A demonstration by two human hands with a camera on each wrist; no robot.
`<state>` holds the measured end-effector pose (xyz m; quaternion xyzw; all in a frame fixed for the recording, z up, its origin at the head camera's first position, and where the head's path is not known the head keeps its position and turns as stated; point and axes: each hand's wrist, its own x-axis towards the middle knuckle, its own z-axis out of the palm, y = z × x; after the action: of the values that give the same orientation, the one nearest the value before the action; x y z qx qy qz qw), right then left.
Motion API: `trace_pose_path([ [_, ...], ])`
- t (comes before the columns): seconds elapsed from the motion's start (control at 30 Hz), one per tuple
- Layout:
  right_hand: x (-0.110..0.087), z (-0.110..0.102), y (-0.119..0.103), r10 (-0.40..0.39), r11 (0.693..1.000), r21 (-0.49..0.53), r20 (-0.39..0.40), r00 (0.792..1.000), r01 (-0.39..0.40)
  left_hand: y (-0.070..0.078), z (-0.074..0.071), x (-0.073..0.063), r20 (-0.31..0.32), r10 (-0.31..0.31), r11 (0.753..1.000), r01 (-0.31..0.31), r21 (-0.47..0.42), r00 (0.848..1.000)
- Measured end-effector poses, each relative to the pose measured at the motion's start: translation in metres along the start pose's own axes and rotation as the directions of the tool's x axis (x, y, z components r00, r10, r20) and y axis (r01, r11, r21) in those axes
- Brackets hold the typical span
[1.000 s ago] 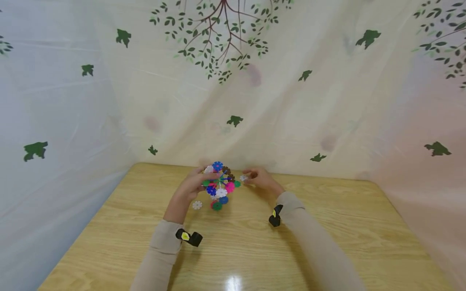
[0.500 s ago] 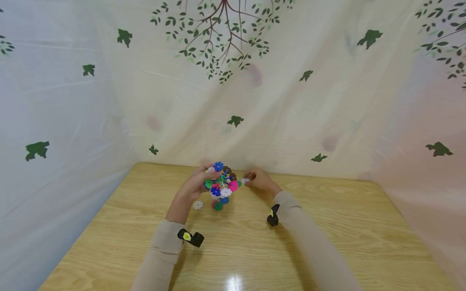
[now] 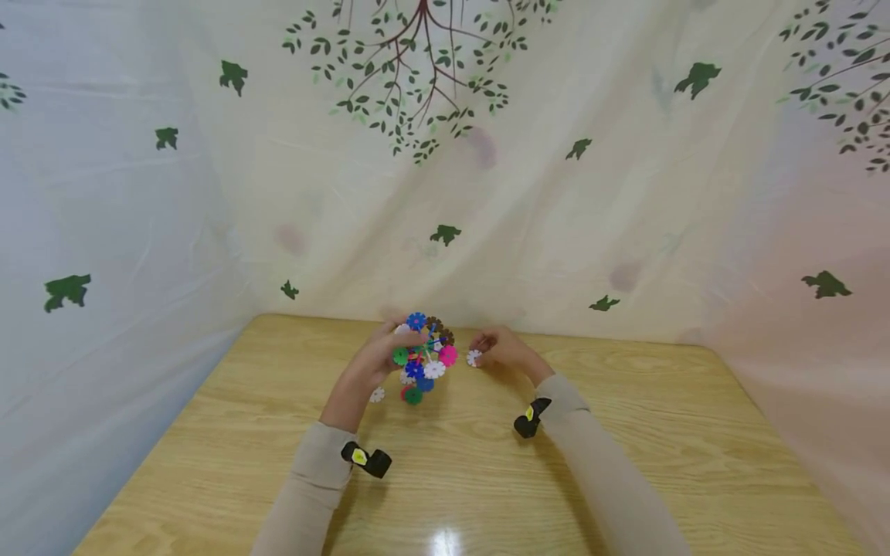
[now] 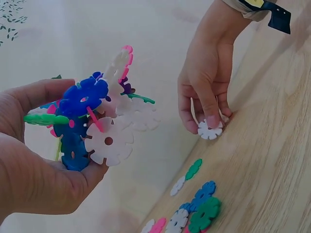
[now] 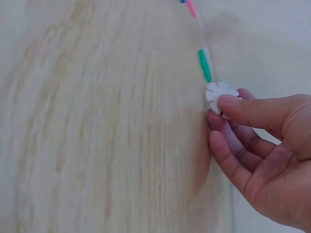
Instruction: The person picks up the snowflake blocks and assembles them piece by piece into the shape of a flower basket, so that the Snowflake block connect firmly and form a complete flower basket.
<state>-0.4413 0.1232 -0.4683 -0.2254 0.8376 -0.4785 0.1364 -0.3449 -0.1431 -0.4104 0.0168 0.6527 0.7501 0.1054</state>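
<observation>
In my left hand [image 3: 371, 359] I hold a cluster of interlocked flower-shaped plastic discs [image 4: 104, 130] in blue, white, pink, green and brown. The thumb and fingers curl round its left side, hiding part of it. Thumb and fingertips of my right hand [image 3: 507, 349] pinch a loose white flower disc [image 5: 219, 92] by its edge. That disc is apart from the cluster, a short way to its right, near the table's far edge. Below the cluster, several loose discs lie on the table, among them a green disc [image 4: 205, 215] and a blue disc [image 4: 203, 195].
The wooden table [image 3: 445, 463] ends at the back against a pale hanging cloth [image 3: 528, 247] printed with leaves and branches. A single white disc [image 3: 378, 394] lies beside my left wrist. Black cameras are strapped to both wrists.
My right hand has drawn the white disc slightly right and nearer to me, and its face now shows more. The cluster in my left hand has turned and shifted a little to the right.
</observation>
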Motion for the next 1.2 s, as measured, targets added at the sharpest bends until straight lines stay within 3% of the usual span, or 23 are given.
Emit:
trace_pose_path([
  [0.27,-0.019,-0.003,-0.019,0.017,0.992,0.129,-0.099,0.995,-0.005,-0.003,0.005,-0.002,-0.015,0.000,1.000,0.000,-0.010,1.000],
  [0.47,-0.028,-0.002,-0.046,-0.031,0.960,0.268,-0.202,0.979,0.085,-0.005,0.006,-0.001,-0.014,-0.003,1.000,0.002,-0.010,1.000],
  [0.63,-0.037,0.006,-0.068,-0.086,0.931,0.322,-0.265,0.960,0.172,-0.006,0.008,-0.001,-0.027,-0.011,1.000,0.012,0.025,1.000],
  [0.8,-0.042,0.016,-0.085,-0.171,0.917,0.300,-0.298,0.939,0.262,-0.007,0.010,-0.001,-0.049,-0.009,0.998,0.012,0.059,0.999],
  [1.2,-0.047,0.030,-0.096,-0.290,0.930,0.115,-0.356,0.888,0.350,-0.010,0.014,-0.004,-0.055,0.014,0.995,-0.008,0.101,0.998],
])
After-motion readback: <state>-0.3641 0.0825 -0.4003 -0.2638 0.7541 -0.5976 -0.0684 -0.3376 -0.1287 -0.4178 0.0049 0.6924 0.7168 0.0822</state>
